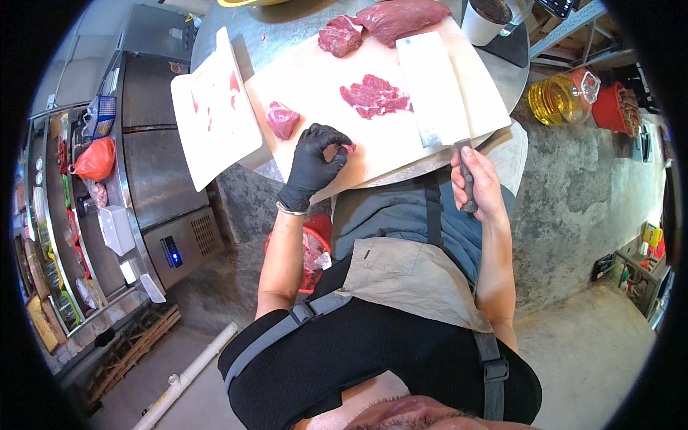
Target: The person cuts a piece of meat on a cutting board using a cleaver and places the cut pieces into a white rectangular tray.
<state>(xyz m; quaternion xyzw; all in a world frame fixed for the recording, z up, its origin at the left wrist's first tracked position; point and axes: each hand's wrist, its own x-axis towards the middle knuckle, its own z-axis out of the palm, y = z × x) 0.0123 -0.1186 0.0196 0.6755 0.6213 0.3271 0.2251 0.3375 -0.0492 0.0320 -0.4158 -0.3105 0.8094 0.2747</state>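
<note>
In a black glove, my left hand [317,164] pinches a small scrap of red meat [349,148] between thumb and finger, over the near left part of the white cutting board [376,156]. My bare right hand [478,180] grips the dark handle of a cleaver [436,91], whose broad blade points away over the board's right side. Thin pieces of sliced raw meat [373,97] lie just left of the blade. A small chunk of meat [282,120] rests beyond my left hand. At the board's far edge are a larger chunk [340,36] and a long piece of meat [403,19].
A white plastic tray [215,113] with meat scraps stands tilted at the board's left. A white cup [485,21] is at the far right of the round metal table [290,19]. Below, a red bucket [321,228] holds meat. A steel refrigerator [166,183] stands to the left.
</note>
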